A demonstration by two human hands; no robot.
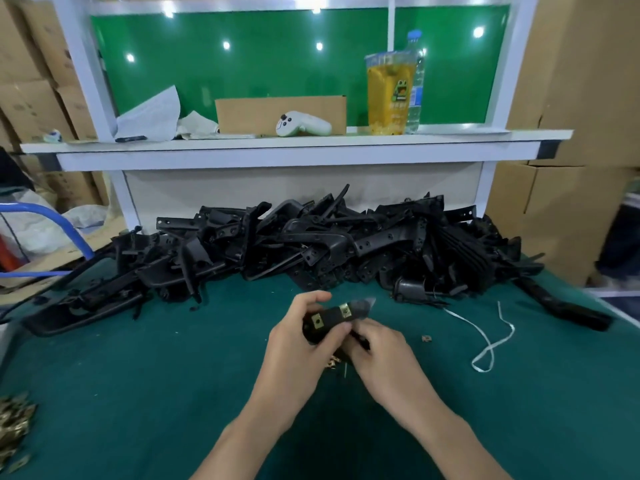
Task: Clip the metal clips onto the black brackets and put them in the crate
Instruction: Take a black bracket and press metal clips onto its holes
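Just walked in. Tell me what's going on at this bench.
A person holds one black bracket over the green mat, gripping it with both the left hand and the right hand. Two metal clips already sit on it. A pile of brackets lies behind the hands, and loose clips lie at the mat's left edge.

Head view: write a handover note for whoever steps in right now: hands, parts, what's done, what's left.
Hands: left hand and right hand both grip one black bracket above the green mat.
Two metal clips sit on it.
The bracket pile lies at the back; loose clips at the mat's left edge.
Left: crate this bracket, then the pile; no crate in view.
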